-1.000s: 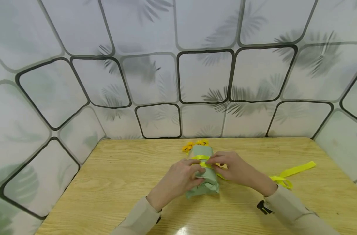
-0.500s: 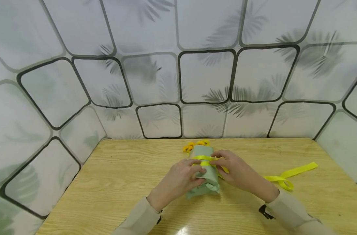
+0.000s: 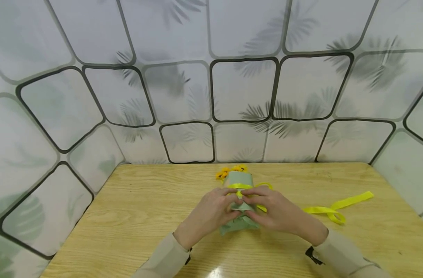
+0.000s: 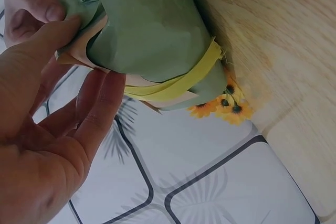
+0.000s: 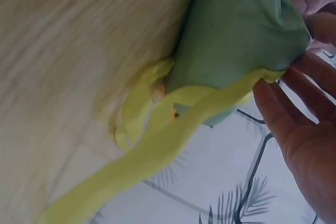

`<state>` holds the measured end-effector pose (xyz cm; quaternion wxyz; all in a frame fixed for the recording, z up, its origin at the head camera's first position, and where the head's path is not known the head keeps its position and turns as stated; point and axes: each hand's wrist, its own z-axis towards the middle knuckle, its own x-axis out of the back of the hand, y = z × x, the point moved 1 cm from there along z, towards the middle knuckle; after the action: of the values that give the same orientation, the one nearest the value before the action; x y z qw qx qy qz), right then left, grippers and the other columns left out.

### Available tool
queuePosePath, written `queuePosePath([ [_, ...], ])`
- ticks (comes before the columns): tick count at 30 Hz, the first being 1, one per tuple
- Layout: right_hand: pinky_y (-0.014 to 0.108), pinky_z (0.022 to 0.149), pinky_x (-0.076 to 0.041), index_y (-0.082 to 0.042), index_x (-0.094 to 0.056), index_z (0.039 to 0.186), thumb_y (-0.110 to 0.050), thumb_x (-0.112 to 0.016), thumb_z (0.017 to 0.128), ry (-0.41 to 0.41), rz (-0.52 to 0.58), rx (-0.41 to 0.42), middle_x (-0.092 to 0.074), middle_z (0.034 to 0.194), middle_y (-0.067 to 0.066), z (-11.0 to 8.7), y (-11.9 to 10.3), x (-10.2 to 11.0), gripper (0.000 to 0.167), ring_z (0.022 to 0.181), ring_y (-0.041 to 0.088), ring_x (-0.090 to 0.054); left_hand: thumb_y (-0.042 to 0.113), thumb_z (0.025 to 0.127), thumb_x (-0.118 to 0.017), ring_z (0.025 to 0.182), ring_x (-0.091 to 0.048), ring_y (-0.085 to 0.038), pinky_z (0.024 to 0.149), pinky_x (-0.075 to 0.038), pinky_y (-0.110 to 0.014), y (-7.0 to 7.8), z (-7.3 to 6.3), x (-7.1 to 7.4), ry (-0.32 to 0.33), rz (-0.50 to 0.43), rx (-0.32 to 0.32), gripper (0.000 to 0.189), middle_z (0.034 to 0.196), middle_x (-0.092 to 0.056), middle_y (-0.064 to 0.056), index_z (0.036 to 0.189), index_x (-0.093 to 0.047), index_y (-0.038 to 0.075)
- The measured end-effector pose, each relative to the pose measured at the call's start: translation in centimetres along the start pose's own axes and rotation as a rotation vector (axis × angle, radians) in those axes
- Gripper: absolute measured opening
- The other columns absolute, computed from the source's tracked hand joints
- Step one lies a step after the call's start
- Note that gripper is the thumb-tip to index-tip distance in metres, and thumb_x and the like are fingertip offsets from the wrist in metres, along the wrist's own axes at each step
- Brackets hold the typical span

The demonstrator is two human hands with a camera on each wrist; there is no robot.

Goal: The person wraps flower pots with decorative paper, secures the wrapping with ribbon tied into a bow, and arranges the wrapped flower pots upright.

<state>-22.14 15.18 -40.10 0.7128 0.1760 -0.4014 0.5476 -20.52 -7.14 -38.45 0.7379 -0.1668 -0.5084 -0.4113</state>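
A bouquet wrapped in green paper (image 3: 240,177) lies on the table, its orange-yellow flowers (image 3: 223,175) poking out at the far end. A yellow ribbon (image 3: 240,186) crosses the wrap. My left hand (image 3: 211,206) grips the bouquet from the left; in the left wrist view its thumb presses the paper fold and its fingers curl at the wrap's edge beside the ribbon. My right hand (image 3: 277,210) pinches the ribbon against the wrap, fingertips close to those of the left. In the right wrist view the ribbon (image 5: 173,129) runs from these fingertips toward the camera.
A long loose ribbon tail (image 3: 352,200) lies curled on the wooden table (image 3: 155,197) at the right. Another ribbon loop (image 3: 265,185) sticks out just beyond the right hand. A patterned, leaf-printed backdrop (image 3: 183,96) stands behind the table and along its sides.
The right hand has moved left and slightly down, from the wrap's right side to its middle beside the left fingertips. A ribbon loop now shows behind it. The left hand stays put.
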Motion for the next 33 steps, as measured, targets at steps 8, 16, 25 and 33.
queuePosePath([
  [8, 0.030, 0.078, -0.061, -0.007, -0.075, 0.102, -0.012, -0.091, 0.076, 0.075, -0.075, -0.007, -0.072, 0.111, 0.010, 0.3, -0.3, -0.9, 0.030, 0.095, 0.023, -0.070, 0.014, 0.086, -0.084, 0.079, -0.062, -0.007, 0.071, -0.052, -0.014, -1.0, 0.1, 0.4, -0.084, -0.207, 0.101, 0.023, 0.109, -0.075, -0.006, 0.105, -0.072, 0.008],
  [16, 0.028, 0.069, -0.059, -0.009, -0.072, 0.110, -0.013, -0.094, 0.070, 0.068, -0.162, -0.099, -0.072, 0.104, 0.002, 0.3, -0.9, -1.4, 0.046, 0.088, 0.018, -0.068, 0.000, 0.088, -0.071, 0.108, -0.073, -0.019, 0.087, -0.058, -0.022, -2.1, -0.2, 0.7, -0.184, -0.443, 0.155, 0.021, 0.138, -0.065, -0.013, 0.108, -0.072, 0.007],
  [25, 0.030, 0.070, -0.060, -0.011, -0.079, 0.103, -0.013, -0.094, 0.069, 0.080, -0.188, -0.100, -0.074, 0.105, 0.004, 0.3, -1.3, -1.7, 0.038, 0.087, 0.020, -0.069, 0.016, 0.101, -0.065, 0.092, -0.072, -0.018, 0.073, -0.058, -0.023, -4.3, -0.1, 1.2, -0.081, -0.555, 0.319, 0.022, 0.138, -0.065, -0.011, 0.122, -0.066, 0.010],
  [33, 0.034, 0.074, -0.061, -0.011, -0.080, 0.101, -0.015, -0.092, 0.071, 0.030, -0.213, -0.141, -0.076, 0.105, 0.005, 1.1, -1.6, -1.3, 0.032, 0.089, 0.021, -0.070, 0.012, 0.102, -0.062, 0.093, -0.071, -0.022, 0.075, -0.057, -0.026, -6.2, 1.3, 0.5, -0.139, -0.369, 0.259, 0.027, 0.119, -0.075, -0.010, 0.129, -0.069, 0.008],
])
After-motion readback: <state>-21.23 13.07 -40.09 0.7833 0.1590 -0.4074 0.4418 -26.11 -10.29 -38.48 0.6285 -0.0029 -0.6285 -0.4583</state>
